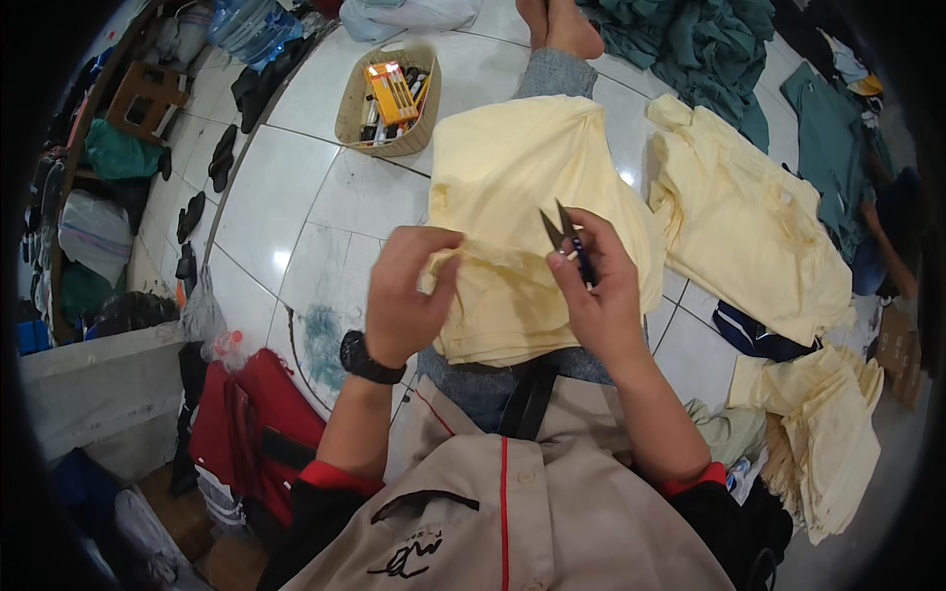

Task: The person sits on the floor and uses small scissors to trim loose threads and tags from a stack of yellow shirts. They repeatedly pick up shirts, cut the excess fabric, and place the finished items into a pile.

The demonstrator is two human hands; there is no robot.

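Observation:
Across my outstretched legs lies a pale yellow garment [517, 162], its near part folded and bunched. My left hand [414, 288], with a black watch on the wrist, pinches an edge of that cloth between thumb and fingers. A pair of thread snips [565, 240] sits in my right hand [602, 288], dark blades pointing away from me and spread apart. The snips are held just above the cloth. The fingers of my right hand hide part of the snips' handle.
A woven plastic basket [388, 140] of pens and markers stands ahead on the white tiled floor [284, 196]. More yellow garments [746, 221] are piled at right, with dark green cloth [680, 59] beyond. Another person's arm [890, 251] shows at far right. A red bag [251, 432] lies at left.

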